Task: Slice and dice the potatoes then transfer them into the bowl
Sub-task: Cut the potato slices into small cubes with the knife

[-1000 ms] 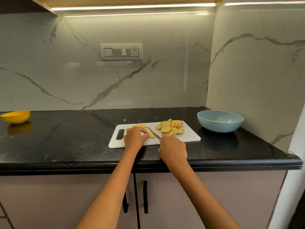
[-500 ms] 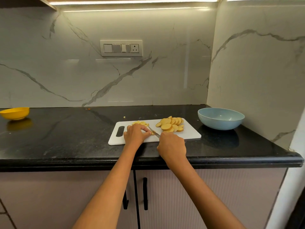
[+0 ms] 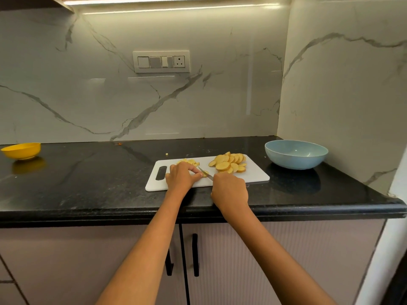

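A: While my left hand (image 3: 182, 176) pinches a potato slice (image 3: 205, 173) at frame centre on the board (image 3: 253, 179), where should I grip?

B: At its edges; wet slices likely slip. My right hand (image 3: 229, 190) grips the knife (image 3: 206, 173).

A single wide-angle view is given from head height, directed forward and down across a black countertop (image 3: 88, 183) toward a marble wall (image 3: 154, 102). The cutting board (image 3: 253, 177) is held at frame centre, at arm's reach; both forearms enter from the lower edge. No second view is supplied.
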### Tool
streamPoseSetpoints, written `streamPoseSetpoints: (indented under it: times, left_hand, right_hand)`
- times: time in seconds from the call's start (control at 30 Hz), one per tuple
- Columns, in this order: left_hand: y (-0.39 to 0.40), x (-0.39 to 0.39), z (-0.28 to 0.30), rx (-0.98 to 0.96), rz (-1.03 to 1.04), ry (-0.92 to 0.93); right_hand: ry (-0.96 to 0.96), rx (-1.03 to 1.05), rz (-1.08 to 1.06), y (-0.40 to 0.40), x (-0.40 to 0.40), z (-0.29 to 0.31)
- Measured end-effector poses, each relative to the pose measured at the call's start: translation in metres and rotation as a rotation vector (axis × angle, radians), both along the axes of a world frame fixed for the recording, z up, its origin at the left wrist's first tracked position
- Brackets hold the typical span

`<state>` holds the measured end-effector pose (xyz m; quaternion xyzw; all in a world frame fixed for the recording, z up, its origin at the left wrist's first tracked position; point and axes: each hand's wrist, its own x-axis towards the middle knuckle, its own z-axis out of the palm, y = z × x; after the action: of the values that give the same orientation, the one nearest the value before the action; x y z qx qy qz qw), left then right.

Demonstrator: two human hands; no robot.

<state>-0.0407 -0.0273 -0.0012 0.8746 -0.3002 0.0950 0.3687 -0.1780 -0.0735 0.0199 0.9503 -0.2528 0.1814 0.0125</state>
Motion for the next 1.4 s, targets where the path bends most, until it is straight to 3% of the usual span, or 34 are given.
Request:
streamPoseSetpoints:
  times: [0.5,1.4]
  left_hand:
    - [-0.002,0.009,-0.004,-0.058,0.004,-0.003]
    - [-0.002,0.01,-0.002,-0.049,-0.014,0.051]
  right_hand:
    - [-0.084,0.243,-0.059,-0.01,-0.001,0.0]
    - [0.019,-0.085,0.036,0.01,0.014,0.004]
